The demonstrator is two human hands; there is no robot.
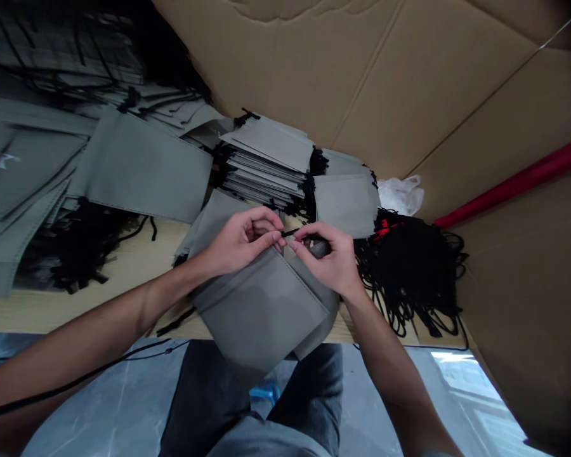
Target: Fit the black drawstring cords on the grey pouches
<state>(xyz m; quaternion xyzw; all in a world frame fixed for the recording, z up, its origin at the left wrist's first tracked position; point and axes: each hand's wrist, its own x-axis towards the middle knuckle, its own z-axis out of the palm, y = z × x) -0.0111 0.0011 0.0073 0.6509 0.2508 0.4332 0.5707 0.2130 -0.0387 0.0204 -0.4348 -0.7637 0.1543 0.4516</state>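
A grey fabric pouch [261,304] lies tilted over the near edge of the wooden table [124,260], above my lap. My left hand [240,241] rests on its upper edge, fingers pinched on a thin black cord [290,233]. My right hand [330,257] faces it from the right and pinches the other end of the same cord, its fingers curled over the pouch's top corner. The two hands nearly touch at the fingertips.
A neat stack of grey pouches [266,165] stands behind my hands, with another pouch [345,203] beside it. Loose grey pouches [137,165] cover the left. A tangle of black cords [416,273] lies at right. Cardboard walls [409,82] and a red bar [518,181] close off the back and right.
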